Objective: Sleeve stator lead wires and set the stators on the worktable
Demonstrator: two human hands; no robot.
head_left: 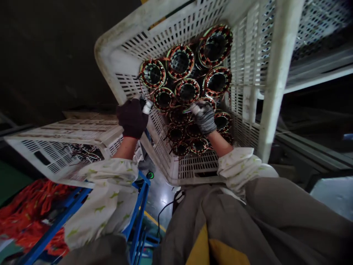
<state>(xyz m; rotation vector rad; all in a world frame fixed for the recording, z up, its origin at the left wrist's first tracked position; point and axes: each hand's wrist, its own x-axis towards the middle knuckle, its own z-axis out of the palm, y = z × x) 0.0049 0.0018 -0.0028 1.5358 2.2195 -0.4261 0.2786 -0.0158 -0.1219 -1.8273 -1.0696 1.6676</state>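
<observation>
A white slotted plastic crate (121,55) in front of me is filled with several round motor stators (180,62) wound with copper wire. My left hand (132,117), in a dark glove, grips the crate's near-left rim with its fingers closed over the edge. My right hand (204,117), in a grey knit glove, reaches inside the crate with its fingers closed among the stators in the middle row; a small green-tipped piece shows at its fingertips, but what it holds is too small to make out. Both sleeves are pale with a green print.
A second white crate (55,147) with more stators sits lower left on a blue metal cart (138,213). A heap of orange wire (30,206) lies at the far left. A white upright post (275,73) and shelf rails stand at the right. My lap fills the bottom.
</observation>
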